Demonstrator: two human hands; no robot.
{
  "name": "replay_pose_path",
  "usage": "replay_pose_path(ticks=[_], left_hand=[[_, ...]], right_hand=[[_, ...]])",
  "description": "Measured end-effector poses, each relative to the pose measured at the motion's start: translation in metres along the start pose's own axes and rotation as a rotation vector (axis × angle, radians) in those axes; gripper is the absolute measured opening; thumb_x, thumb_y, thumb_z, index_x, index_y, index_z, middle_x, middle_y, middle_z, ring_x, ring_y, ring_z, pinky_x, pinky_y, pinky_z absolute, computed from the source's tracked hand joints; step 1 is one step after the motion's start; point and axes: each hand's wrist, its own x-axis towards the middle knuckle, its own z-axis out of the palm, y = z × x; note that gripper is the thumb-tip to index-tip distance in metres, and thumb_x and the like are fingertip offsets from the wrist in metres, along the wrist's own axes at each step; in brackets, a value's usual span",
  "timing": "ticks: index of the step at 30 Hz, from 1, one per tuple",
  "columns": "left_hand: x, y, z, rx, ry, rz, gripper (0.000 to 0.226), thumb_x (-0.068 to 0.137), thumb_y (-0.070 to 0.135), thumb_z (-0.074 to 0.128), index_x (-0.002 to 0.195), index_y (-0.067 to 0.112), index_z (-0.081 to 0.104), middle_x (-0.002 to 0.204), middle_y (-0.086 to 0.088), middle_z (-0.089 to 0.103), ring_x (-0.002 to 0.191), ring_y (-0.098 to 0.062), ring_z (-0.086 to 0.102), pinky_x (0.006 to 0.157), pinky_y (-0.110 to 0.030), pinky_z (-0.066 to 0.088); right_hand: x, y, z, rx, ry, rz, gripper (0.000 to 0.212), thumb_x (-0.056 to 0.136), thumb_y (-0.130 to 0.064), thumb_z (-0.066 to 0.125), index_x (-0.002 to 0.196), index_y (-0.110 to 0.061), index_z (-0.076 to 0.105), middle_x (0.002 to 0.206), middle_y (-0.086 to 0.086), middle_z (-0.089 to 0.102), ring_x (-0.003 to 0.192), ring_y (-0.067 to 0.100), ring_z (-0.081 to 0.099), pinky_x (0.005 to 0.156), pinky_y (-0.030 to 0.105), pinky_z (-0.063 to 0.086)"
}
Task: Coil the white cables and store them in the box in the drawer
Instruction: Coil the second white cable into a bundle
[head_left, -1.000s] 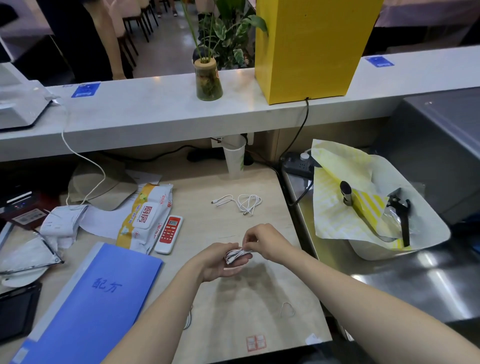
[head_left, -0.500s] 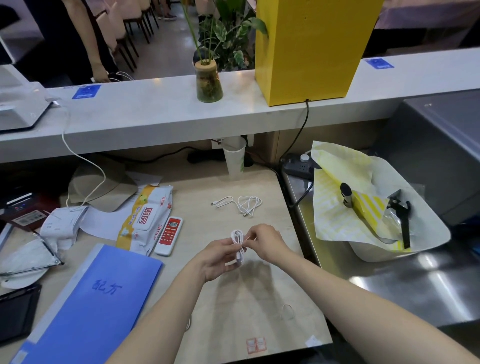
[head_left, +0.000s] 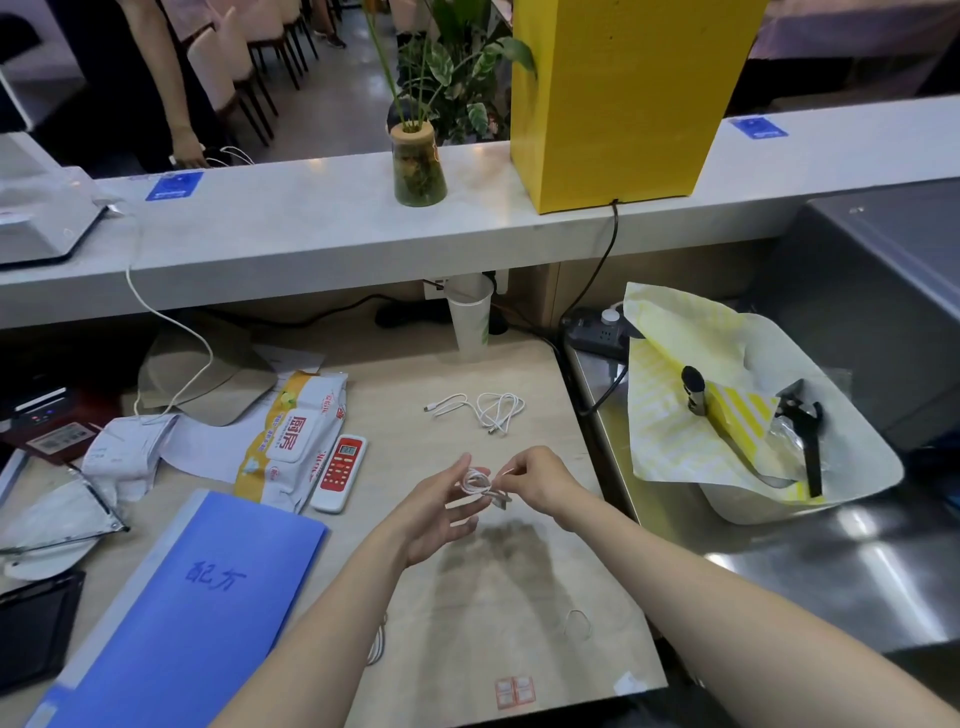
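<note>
Right hand (head_left: 535, 480) pinches the coiled white cable (head_left: 480, 483); left hand (head_left: 441, 512) fingers straight, touching it. Second white cable (head_left: 480, 408) lies loose beyond the hands. Bin (head_left: 852, 483) right of them holds yellow paper (head_left: 670, 415).

A second cable (head_left: 480, 409) lies on the desk (head_left: 519, 571) behind both hands.

Two bare forearms come in from the near edge, w/ no sleeves anywhere along the visible length (both arms are cut off by the frame before the elbow or just at it). Left hand (head_left: 439, 506) and right hand (head_left: 540, 480): no gloves, no rings, no watch or band at either wrist. Nails look short and unpainted, though they're too small to tell for sure. No marks, tape or plasters visible on the hands or arms. Rest of the person is out of frame, so clothing can't be told.
</note>
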Motion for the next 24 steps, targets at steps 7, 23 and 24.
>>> replay_pose_path(ticks=[7,23,24], left_hand=[[0.0039,-0.0042,-0.0023,-0.075,-0.007,0.040,0.044,0.088,0.005,0.074,0.128,0.007,0.056,0.110,-0.020,0.074,0.098,-0.028,0.074,0.078,-0.034,0.060],[0.0080,-0.0060,0.0037,0.170,0.039,0.182,0.039,0.079,-0.013,0.072,0.108,0.013,0.071,0.093,-0.005,0.075,0.081,-0.014,0.071,0.076,-0.024,0.053],[0.0070,-0.0059,0.0053,0.181,0.056,0.193,0.040,0.078,-0.013,0.073,0.108,0.013,0.070,0.092,-0.004,0.076,0.080,-0.013,0.071,0.075,-0.022,0.052]], right_hand=[[0.0002,0.0036,-0.0002,0.032,-0.020,-0.054,0.004,0.083,-0.016,0.074,0.080,-0.014,0.077,0.087,0.008,0.076,0.079,0.015,0.064,0.081,0.033,0.052],[-0.0033,0.0014,-0.0012,0.176,-0.091,0.099,0.013,0.087,-0.017,0.073,0.094,-0.006,0.076,0.078,0.005,0.058,0.067,0.012,0.048,0.057,0.021,0.036],[-0.0036,0.0014,-0.0018,0.191,-0.100,0.120,0.016,0.087,-0.018,0.073,0.096,-0.005,0.076,0.081,0.007,0.059,0.069,0.013,0.048,0.058,0.022,0.036]])
